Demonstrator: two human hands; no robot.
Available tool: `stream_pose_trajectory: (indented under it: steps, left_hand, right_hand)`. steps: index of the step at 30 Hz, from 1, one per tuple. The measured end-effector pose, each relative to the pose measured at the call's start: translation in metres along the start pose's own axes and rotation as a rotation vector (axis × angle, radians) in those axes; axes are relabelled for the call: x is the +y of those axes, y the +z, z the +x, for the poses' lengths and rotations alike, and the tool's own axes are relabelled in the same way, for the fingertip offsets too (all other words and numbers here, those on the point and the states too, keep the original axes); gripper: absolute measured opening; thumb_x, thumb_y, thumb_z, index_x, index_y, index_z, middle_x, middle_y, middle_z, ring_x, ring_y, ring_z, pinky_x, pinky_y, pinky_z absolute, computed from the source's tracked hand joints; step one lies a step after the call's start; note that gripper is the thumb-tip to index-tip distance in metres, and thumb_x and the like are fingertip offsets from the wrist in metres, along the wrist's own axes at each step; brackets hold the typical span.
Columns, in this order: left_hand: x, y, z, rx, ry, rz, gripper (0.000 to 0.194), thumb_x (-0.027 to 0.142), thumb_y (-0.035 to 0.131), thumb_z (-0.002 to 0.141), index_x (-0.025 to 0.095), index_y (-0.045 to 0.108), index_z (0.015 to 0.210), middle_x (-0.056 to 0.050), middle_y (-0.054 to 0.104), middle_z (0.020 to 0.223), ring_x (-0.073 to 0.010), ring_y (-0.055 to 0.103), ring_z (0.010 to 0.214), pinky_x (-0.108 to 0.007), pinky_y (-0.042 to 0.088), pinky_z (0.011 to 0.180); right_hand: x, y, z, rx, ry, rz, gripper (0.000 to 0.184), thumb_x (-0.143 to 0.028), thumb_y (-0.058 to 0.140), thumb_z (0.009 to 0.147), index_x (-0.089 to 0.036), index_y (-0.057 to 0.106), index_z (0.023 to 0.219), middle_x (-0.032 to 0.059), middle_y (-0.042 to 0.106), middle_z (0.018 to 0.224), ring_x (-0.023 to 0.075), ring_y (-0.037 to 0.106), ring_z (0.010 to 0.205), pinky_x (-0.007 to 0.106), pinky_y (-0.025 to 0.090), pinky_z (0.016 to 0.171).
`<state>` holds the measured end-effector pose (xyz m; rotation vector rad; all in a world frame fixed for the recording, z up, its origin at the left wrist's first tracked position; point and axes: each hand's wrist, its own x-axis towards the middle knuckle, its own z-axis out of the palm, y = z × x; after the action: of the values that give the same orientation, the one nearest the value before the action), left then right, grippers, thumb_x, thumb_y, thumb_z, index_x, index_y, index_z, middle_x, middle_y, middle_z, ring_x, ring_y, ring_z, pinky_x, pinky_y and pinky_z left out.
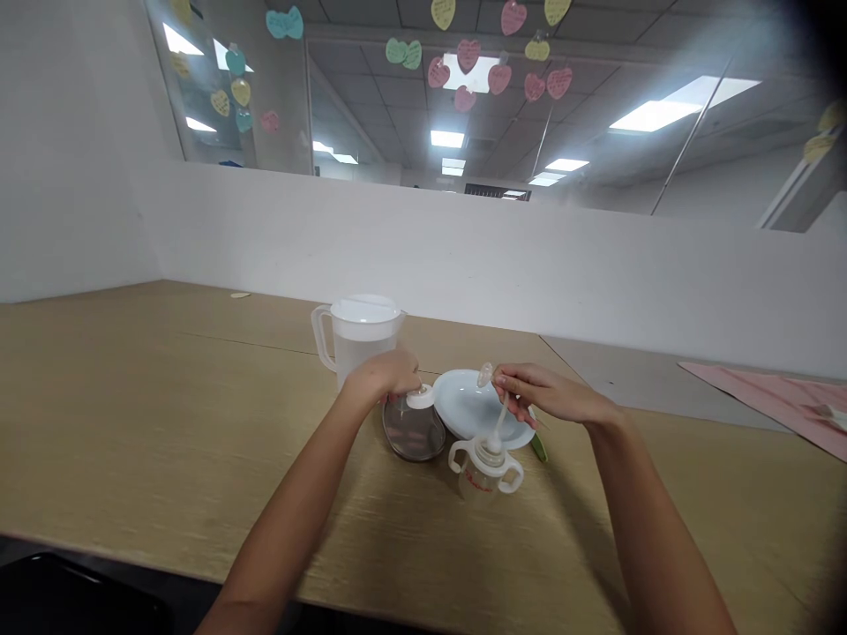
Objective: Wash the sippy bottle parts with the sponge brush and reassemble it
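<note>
A baby bottle (479,481) with two white handles and red print stands upright on the table. My right hand (539,391) is closed above it, gripping a thin white stick (503,414) whose thicker white end is at the bottle's mouth. A small clear rounded piece (485,375) shows at my right fingertips; whether it belongs to the stick I cannot tell. My left hand (390,372) is closed at a white bottle collar (421,398), its fingers partly hidden. Beneath it lies a grey see-through rounded container (414,432).
A white lidded pitcher (365,331) stands behind my left hand. Behind the bottle is a white oval dish (456,401), with a green object (539,447) at its right. Pink cloth (760,397) lies far right, and a small pale flat piece (240,295) lies near the wall.
</note>
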<state>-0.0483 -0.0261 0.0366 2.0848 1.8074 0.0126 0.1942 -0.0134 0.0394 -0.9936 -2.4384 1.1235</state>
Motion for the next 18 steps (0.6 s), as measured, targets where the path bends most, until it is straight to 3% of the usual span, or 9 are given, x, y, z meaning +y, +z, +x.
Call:
stream_pose_trajectory:
  steps: [9, 15, 18]
  left_hand:
    - [0.000, -0.002, -0.003, 0.030, 0.031, 0.004, 0.022, 0.024, 0.043, 0.067, 0.009, 0.059, 0.073, -0.015, 0.067, 0.074, -0.0189, 0.060, 0.054, -0.026, 0.044, 0.048]
    - [-0.001, -0.002, -0.005, 0.033, 0.031, 0.004, 0.022, 0.025, 0.044, 0.067, 0.010, 0.059, 0.073, -0.015, 0.066, 0.073, -0.0191, 0.060, 0.055, -0.025, 0.043, 0.048]
    - [-0.003, -0.001, -0.004, 0.040, 0.030, -0.002, 0.021, 0.025, 0.044, 0.067, 0.010, 0.058, 0.074, -0.014, 0.066, 0.073, -0.0186, 0.060, 0.054, -0.025, 0.042, 0.047]
  right_hand:
    - [0.001, 0.003, 0.005, -0.055, 0.013, 0.033, 0.034, -0.048, 0.040, 0.082, -0.017, 0.051, 0.076, -0.0008, 0.056, 0.062, 0.0113, 0.055, 0.053, 0.025, 0.044, 0.052]
    - [0.006, 0.002, 0.004, -0.287, 0.104, 0.004, 0.026, -0.040, 0.055, 0.073, -0.016, 0.057, 0.080, 0.0024, 0.063, 0.070, 0.0127, 0.059, 0.061, 0.023, 0.046, 0.052]
    - [0.012, -0.003, 0.002, -0.312, 0.161, -0.039, 0.026, -0.035, 0.060, 0.068, -0.016, 0.061, 0.085, 0.0004, 0.061, 0.062, 0.0121, 0.057, 0.054, 0.022, 0.046, 0.049]
